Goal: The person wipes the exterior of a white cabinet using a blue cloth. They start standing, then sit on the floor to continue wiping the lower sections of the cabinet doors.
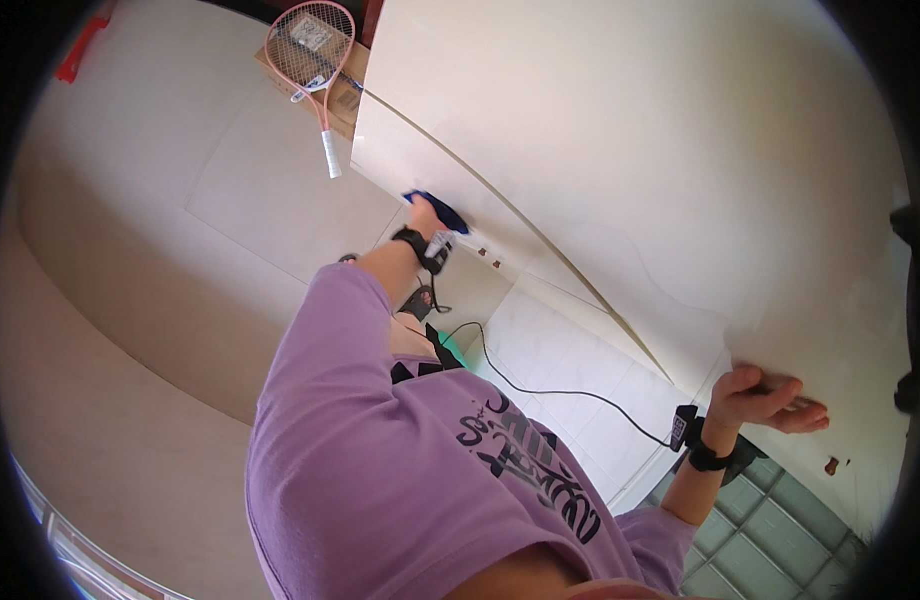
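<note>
My left hand [427, 217] reaches down to the left and presses a dark blue cloth [446, 213] against the white front of a piece of furniture [400, 161], just below its brownish trim strip [505, 199]. Part of the cloth is hidden behind the hand, and it looks slightly blurred. On the right, my right hand [764, 399] is beside the glossy white surface [655, 187], palm turned up and fingers loosely bent. I see nothing held in it. Both wrists wear black straps with small devices [439, 251], and a black cable [550, 391] runs from the right one.
Small brown knobs [496, 263] sit on the furniture front, with another knob [831, 466] at the far right. A pink racket [311, 52] lies on a cardboard box [347, 101] at the furniture's far end. Beige floor tiles [227, 187] spread to the left; green tiles [767, 502] show at lower right.
</note>
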